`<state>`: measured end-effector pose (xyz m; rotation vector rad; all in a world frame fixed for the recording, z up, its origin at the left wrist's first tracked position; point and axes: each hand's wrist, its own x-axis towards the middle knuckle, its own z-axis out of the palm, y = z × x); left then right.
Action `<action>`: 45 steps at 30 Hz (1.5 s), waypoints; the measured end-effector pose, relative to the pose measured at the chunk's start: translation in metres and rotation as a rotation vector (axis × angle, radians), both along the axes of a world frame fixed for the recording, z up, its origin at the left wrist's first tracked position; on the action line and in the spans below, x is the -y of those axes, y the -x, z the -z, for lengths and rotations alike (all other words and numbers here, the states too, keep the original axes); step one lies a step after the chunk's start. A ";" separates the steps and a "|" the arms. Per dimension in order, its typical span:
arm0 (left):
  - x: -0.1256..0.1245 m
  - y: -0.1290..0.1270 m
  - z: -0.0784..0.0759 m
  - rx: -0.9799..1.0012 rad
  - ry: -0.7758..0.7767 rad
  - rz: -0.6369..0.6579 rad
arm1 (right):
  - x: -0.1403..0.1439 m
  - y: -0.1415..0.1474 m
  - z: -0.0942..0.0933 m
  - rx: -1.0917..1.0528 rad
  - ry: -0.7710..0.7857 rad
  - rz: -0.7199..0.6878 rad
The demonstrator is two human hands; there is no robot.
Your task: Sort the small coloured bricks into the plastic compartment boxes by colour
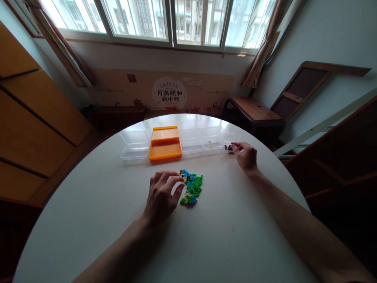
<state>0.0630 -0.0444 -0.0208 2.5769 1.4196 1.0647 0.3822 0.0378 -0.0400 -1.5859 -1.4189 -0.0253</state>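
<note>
Smooth matt white table (235,236), clear glossy plastic boxes (134,145), opaque orange plastic box (165,149), plastic bricks (193,184).

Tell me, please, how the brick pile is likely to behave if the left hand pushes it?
The brick pile looks loose, so it would probably scatter rather than slide whole. The bricks seem tiny and light beside the left hand. Their blocky shapes probably won't roll on the table.

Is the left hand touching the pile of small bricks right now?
Touching. In the head view the left hand rests on the table, and its fingertips pinch into the near edge of the brick pile, with no gap showing.
</note>
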 end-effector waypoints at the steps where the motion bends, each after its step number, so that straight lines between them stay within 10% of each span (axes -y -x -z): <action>1: 0.000 0.000 0.000 0.001 -0.003 -0.006 | -0.001 -0.005 0.000 -0.019 0.015 0.027; 45: -0.005 0.004 0.003 -0.095 0.092 -0.061 | 0.031 0.053 -0.014 0.152 -0.118 -0.306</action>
